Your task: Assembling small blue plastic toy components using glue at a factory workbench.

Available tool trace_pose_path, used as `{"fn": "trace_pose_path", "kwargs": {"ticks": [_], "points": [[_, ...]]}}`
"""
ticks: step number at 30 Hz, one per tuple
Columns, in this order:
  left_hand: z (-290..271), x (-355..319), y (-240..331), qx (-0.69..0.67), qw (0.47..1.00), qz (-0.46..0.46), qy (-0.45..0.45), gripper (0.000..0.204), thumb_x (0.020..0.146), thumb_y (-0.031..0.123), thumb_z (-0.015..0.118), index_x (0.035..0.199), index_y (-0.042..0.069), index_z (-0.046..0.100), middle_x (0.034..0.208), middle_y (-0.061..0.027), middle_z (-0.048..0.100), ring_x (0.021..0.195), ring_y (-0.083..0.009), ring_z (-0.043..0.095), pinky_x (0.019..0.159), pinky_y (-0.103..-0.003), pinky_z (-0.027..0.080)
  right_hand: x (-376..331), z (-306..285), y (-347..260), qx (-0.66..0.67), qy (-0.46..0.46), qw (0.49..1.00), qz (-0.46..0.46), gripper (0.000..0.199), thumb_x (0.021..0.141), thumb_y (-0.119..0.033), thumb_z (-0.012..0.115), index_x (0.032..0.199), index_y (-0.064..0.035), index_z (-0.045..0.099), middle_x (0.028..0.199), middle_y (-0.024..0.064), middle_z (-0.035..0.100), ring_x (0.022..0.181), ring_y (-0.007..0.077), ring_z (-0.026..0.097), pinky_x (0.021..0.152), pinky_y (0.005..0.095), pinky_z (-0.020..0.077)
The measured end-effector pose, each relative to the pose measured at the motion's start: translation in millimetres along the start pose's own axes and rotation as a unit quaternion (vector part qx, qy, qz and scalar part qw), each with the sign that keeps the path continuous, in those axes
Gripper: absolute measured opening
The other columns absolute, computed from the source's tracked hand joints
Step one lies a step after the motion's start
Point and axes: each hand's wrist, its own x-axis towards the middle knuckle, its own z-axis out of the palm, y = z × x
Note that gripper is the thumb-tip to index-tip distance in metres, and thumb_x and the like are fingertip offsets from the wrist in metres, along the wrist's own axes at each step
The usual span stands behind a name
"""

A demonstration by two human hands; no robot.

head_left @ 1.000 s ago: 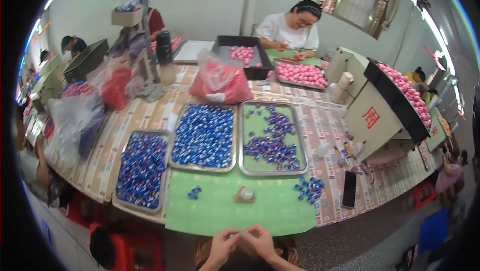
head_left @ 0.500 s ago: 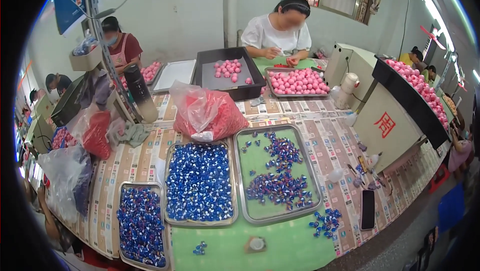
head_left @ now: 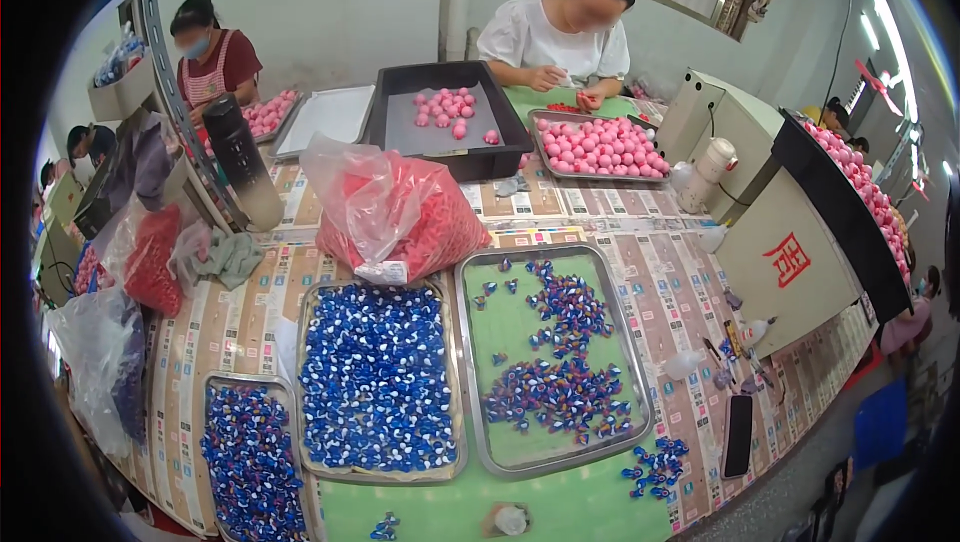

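Note:
Neither of my hands shows in the head view. In the near middle, a metal tray (head_left: 470,382) holds small blue and reddish pieces (head_left: 555,392) on a green lining. Left of it, a tray (head_left: 375,377) is covered with blue and white pieces. A narrower tray (head_left: 255,457) of blue pieces stands at the near left. On the green mat (head_left: 430,507) lie a small cluster of blue pieces (head_left: 384,527) and a whitish round object (head_left: 510,519) that I cannot make out. Another blue cluster (head_left: 656,467) lies at the mat's right edge.
A plastic bag of red pieces (head_left: 410,222) stands behind the trays. Beyond it are a black bin (head_left: 460,170) and a tray of pink balls (head_left: 600,149), where a co-worker (head_left: 560,42) handles red pieces. A phone (head_left: 737,437), tools (head_left: 735,347) and a beige machine cabinet (head_left: 770,262) are at right.
My view has shifted, so the near trays and mat appear lower and the left-hand things farther left. The pieces on the table show no visible rearrangement.

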Motion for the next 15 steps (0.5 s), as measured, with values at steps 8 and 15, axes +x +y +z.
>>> {"fn": "trace_pose_path", "kwargs": {"ticks": [8,15], "points": [[7.0,3.1,8.7,0.007,1.0,-0.004,0.001,0.02,0.084,0.019,0.052,0.096,0.005,0.059,0.09,-0.0092,0.06,0.08,-0.0181,0.057,0.071,-0.03,0.045,6.5,-6.8,3.1,-0.002,0.008,1.0,-0.029,0.032,0.08,-0.03,0.06,0.099,-0.0044,0.052,0.087,0.0084,0.058,0.082,0.017,0.056,0.073,0.0321,0.0441],[2.9,-9.3,22.9,0.024,0.999,0.002,0.021,0.021,0.084,0.02,0.051,0.096,0.005,0.059,0.091,-0.0098,0.061,0.081,-0.0188,0.058,0.072,-0.03,0.045,1.9,-2.0,0.7,0.006,0.0,0.997,-0.071,0.029,0.081,-0.027,0.06,0.098,-0.0038,0.054,0.085,0.0089,0.059,0.081,0.017,0.057,0.072,0.0319,0.0448]]}}
